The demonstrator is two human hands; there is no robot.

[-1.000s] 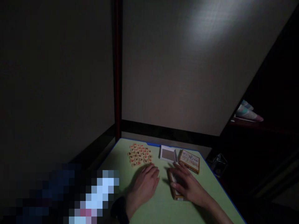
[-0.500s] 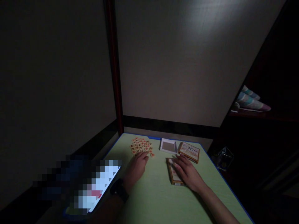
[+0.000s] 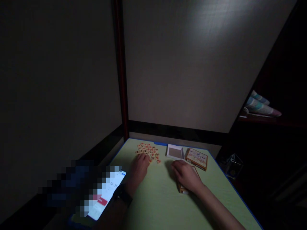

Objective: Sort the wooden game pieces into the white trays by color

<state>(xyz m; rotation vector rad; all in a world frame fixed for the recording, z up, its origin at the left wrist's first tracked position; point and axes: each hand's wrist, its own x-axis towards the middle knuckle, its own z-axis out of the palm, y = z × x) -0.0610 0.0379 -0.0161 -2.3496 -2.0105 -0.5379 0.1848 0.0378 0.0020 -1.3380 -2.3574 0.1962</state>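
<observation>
A cluster of small round Chinese chess pieces [image 3: 147, 148], marked in red and black, lies on the light green table. My left hand [image 3: 141, 164], with a dark watch on the wrist, reaches to the cluster's near edge. Its fingers are bent slightly apart, and the tips touch or hover over pieces. Over the far left part of a flat orange-edged box [image 3: 182, 189] is my right hand [image 3: 185, 175], its fingers curled together. The hand covers much of the box, and anything within the fingers is hidden.
Behind the right hand are a shallow white box tray [image 3: 175, 151] and another printed flat box [image 3: 197, 158]. A lit phone [image 3: 110, 191] stands at the table's left edge, partly blurred out. Walls rise behind and to the left. A clear container [image 3: 233, 165] sits beyond the right edge.
My right hand has curled its fingers and shifted slightly left over the box. My left hand's fingers have drawn back a little along the pieces. The view has shifted slightly.
</observation>
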